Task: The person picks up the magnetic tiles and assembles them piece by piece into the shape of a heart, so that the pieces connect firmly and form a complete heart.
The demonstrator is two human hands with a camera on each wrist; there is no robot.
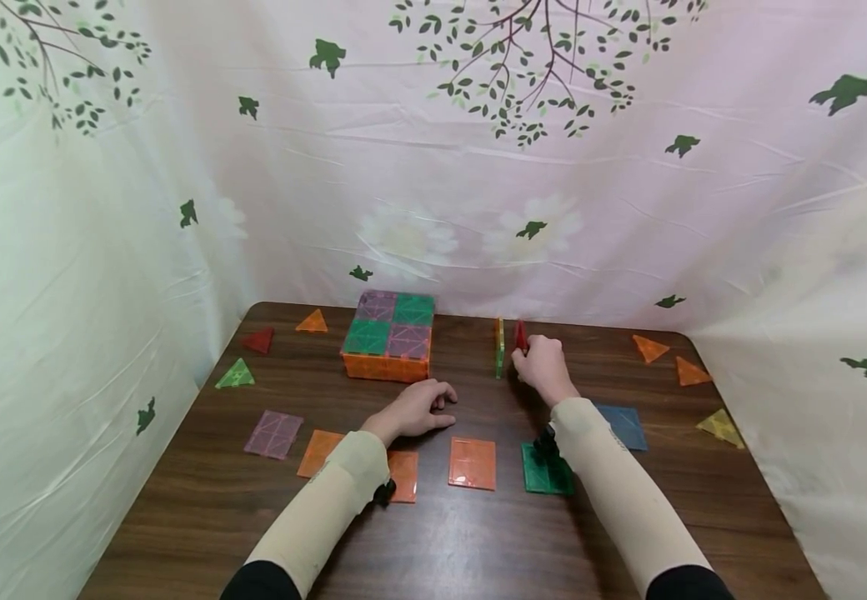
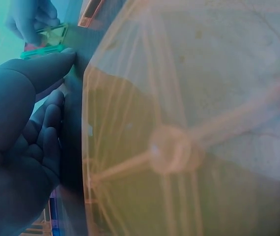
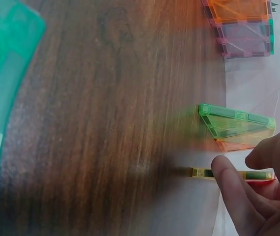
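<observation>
At the back of the table my right hand [image 1: 543, 368] pinches upright magnetic tiles, with a red tile [image 1: 520, 335] showing above the fingers. In the right wrist view a yellow-edged tile [image 3: 199, 172] lies between finger and thumb. Just left of that hand, apart from it, stand upright green and orange tiles [image 3: 236, 118], seen edge-on as a green-yellow strip [image 1: 499, 348] from the head. My left hand [image 1: 418, 408] is low over the table with loosely bent fingers and nothing in it. Behind it sits a block of tiles [image 1: 387, 367], orange-sided with a purple and green top.
Square tiles lie in front: purple [image 1: 273, 435], orange [image 1: 321, 452], another orange [image 1: 473, 463], green [image 1: 546, 469] and blue [image 1: 624, 427], partly under the forearms. Triangular tiles [image 1: 235, 374] lie at the left edge, more triangles [image 1: 721, 427] at the right. A fabric curtain [image 1: 433, 183] closes the back.
</observation>
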